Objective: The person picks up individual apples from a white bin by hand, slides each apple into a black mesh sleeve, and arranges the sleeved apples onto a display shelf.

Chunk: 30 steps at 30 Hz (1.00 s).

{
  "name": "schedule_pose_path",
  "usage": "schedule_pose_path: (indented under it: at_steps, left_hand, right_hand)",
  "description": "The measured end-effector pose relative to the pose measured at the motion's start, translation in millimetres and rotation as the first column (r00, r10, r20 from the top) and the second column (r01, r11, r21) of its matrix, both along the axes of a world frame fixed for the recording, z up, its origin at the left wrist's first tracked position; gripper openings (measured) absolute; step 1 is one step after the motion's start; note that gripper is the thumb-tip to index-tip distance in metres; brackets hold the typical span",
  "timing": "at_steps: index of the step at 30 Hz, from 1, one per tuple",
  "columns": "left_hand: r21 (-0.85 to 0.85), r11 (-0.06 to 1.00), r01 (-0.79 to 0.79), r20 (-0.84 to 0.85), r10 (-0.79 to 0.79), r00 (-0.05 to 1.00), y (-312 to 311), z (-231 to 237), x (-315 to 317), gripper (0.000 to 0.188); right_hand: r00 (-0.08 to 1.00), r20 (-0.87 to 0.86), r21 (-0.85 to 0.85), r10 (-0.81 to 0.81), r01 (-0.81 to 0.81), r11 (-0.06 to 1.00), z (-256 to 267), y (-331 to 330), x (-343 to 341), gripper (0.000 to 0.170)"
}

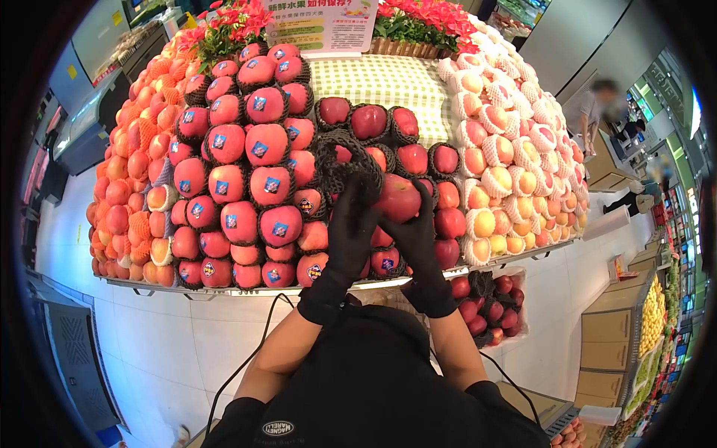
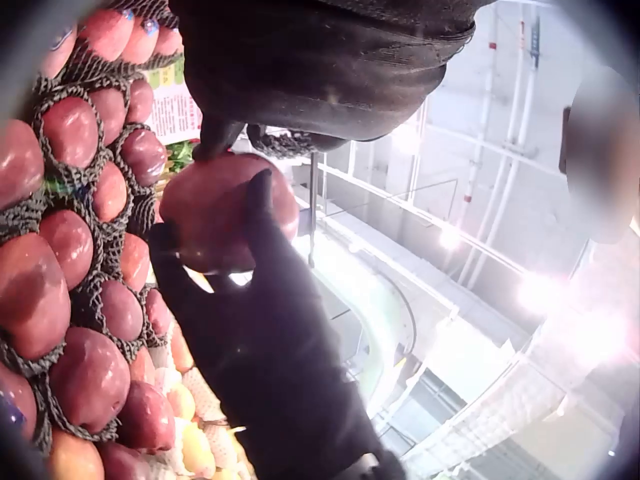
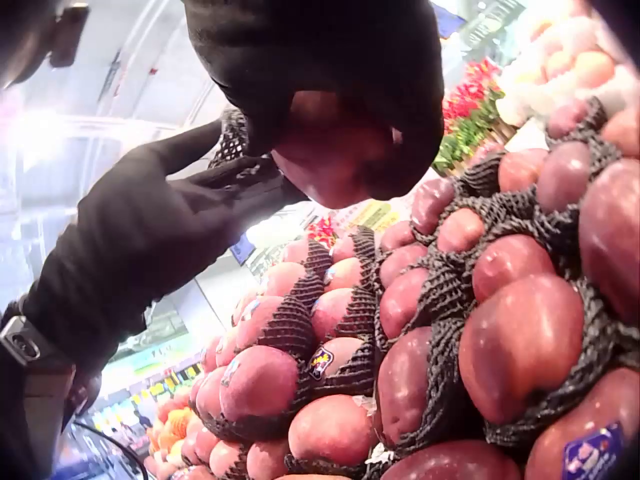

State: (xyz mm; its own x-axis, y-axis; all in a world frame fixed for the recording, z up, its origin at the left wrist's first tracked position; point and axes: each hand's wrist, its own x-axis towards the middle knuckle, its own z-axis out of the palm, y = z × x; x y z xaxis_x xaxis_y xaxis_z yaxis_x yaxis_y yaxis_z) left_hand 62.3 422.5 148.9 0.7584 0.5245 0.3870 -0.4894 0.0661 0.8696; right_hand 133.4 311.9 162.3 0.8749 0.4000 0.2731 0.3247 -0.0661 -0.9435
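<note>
Both hands wear black gloves and meet above the fruit display. My right hand (image 1: 415,237) grips a large dark red apple (image 1: 401,200), with fingers wrapped round it in the right wrist view. My left hand (image 1: 354,228) is right beside that apple and holds a black foam net (image 3: 232,138) between thumb and fingers. In the left wrist view, the bare apple (image 2: 222,212) shows between the right hand's fingers, under the left hand (image 2: 320,75). Black netting (image 1: 345,153) also shows just beyond the left hand, over the netted apples.
Stickered red apples (image 1: 269,142) in black nets are stacked to the left, peaches (image 1: 497,179) in white nets to the right. A checked cloth (image 1: 385,82) and a sign (image 1: 321,26) lie behind. Below the stand's edge sits a crate of dark apples (image 1: 489,310).
</note>
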Motion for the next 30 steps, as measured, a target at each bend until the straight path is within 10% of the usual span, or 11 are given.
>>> schedule_pose_path:
  at_steps: [5, 8, 17, 26, 30]
  left_hand:
    - [-0.094, 0.995, 0.025, -0.007, -0.026, 1.000, 2, 11, 4, 0.043]
    - [0.057, 0.980, -0.190, -0.149, 0.196, 0.969, 16, -14, 8, 0.029]
    - [0.383, 0.905, -0.185, -0.450, 0.358, 0.818, 38, -35, 21, 0.024]
    - [0.775, 0.557, -0.298, -0.140, 0.613, 0.778, 19, -21, 31, 0.045]
    - [0.778, 0.591, -0.215, -0.172, 0.529, 0.831, 16, -29, 31, 0.046]
  right_hand:
    - [0.986, -0.136, 0.121, 0.096, -0.079, 0.989, -32, -18, 34, 0.086]
    - [0.946, -0.264, 0.228, 0.189, -0.129, 0.965, -23, -34, 40, 0.072]
    - [0.855, -0.449, 0.204, 0.260, -0.186, 0.961, -23, -72, 50, 0.041]
    - [0.821, -0.471, 0.309, 0.324, -0.190, 0.932, 8, -60, 33, 0.055]
    - [0.859, -0.356, 0.253, 0.369, -0.292, 0.923, 19, -53, 28, 0.060]
